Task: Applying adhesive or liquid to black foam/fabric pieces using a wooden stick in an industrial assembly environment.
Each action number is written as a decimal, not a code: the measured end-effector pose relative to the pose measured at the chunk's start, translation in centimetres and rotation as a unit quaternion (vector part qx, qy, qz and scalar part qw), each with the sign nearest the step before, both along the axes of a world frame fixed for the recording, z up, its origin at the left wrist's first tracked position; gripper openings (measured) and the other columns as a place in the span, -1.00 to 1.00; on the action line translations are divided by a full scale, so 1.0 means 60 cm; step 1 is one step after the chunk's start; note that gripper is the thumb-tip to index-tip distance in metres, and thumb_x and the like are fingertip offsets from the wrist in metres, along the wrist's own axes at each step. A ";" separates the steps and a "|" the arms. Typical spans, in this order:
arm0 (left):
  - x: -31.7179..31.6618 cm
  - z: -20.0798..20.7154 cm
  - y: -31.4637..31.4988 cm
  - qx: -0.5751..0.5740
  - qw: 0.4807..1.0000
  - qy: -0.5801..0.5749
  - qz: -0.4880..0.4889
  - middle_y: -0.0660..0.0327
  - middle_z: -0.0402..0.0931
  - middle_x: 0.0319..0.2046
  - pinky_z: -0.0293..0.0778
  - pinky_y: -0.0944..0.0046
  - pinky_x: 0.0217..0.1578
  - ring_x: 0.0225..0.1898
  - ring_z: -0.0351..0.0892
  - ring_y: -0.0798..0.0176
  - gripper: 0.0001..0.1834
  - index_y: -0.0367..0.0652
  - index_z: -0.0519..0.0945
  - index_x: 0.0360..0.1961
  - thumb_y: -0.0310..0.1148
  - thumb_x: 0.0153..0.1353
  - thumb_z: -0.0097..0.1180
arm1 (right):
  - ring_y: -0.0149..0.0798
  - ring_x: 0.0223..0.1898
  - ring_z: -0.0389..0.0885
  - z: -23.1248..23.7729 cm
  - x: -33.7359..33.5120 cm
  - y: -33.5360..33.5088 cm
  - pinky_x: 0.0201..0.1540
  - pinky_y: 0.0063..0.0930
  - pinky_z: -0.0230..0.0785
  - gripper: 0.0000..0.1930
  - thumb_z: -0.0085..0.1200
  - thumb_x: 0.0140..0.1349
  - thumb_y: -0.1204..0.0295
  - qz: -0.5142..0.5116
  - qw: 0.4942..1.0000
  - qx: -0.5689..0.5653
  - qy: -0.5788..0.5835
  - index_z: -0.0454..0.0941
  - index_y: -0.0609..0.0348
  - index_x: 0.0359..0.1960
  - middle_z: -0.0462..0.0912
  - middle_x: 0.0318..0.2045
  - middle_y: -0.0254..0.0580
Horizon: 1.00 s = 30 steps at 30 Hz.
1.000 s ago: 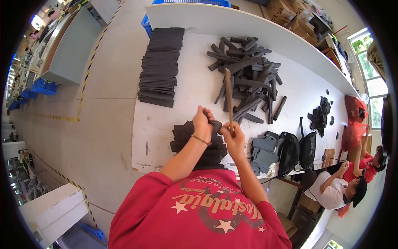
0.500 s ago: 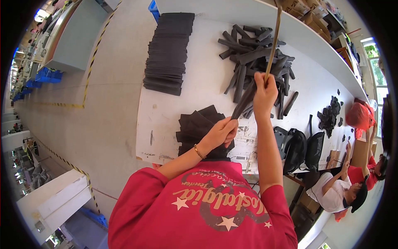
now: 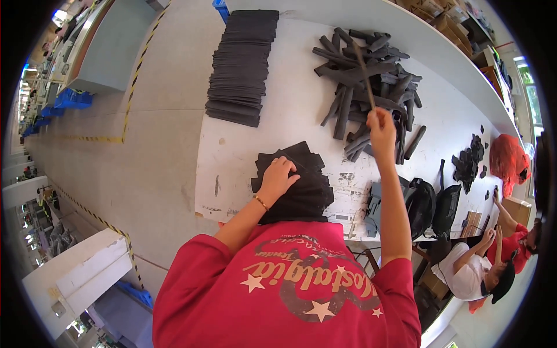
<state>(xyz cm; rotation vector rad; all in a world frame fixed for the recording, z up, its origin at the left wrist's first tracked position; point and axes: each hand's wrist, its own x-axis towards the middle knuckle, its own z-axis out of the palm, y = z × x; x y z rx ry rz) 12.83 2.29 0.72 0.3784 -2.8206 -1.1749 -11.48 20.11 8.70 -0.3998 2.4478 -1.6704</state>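
Observation:
My right hand (image 3: 383,130) is closed round the lower end of a thin brownish stick (image 3: 364,72). The stick slants up and away over a heap of black fabric tubes (image 3: 383,84), slightly blurred. My left hand (image 3: 279,180) rests on a fanned pile of flat black fabric pieces (image 3: 307,188) close to my body. Its thumb and fingers are apart, with the fingertips touching the top pieces. No tube is on the stick.
A long, neat row of overlapping black fabric pieces (image 3: 242,69) lies at the far left of the white table (image 3: 232,156). To the right are black bags (image 3: 434,206), small black scraps (image 3: 467,162) and a red plastic bag (image 3: 507,159). Two people (image 3: 484,261) work at the right.
The black tube has come off the stick, and my left hand has moved left onto the near pile. My right hand has shifted slightly right and down, still gripping the stick.

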 end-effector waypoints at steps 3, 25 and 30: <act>-0.014 0.033 0.011 0.007 1.000 0.030 -0.001 0.22 0.40 -0.36 0.40 0.15 -0.19 -0.22 0.40 0.06 -0.71 -0.10 0.49 -0.40 -0.31 -0.12 0.35 | -0.46 -0.40 0.48 -0.028 0.058 0.079 -0.31 -0.58 0.31 -0.76 0.06 0.25 0.42 0.022 0.999 0.023 -0.019 0.46 0.31 -0.13 0.54 -0.47 -0.29; 0.006 0.056 0.053 0.074 0.993 0.096 0.000 0.22 0.46 -0.43 0.42 0.19 -0.26 -0.30 0.45 0.10 -0.81 -0.15 0.58 -0.43 -0.28 0.03 0.27 | -0.55 -0.45 0.45 -0.045 0.207 0.216 -0.36 -0.65 0.30 -0.82 0.08 0.23 0.47 0.104 0.976 0.099 -0.166 0.51 0.29 -0.17 0.52 -0.51 -0.37; 0.009 0.021 0.069 0.053 0.992 0.086 -0.073 0.23 0.47 -0.45 0.42 0.21 -0.25 -0.32 0.45 0.13 -0.85 -0.13 0.63 -0.39 -0.31 0.03 0.25 | -0.54 -0.46 0.47 -0.002 0.220 0.244 -0.39 -0.64 0.30 -0.81 0.09 0.21 0.47 0.148 0.963 0.128 -0.187 0.54 0.29 -0.18 0.55 -0.54 -0.33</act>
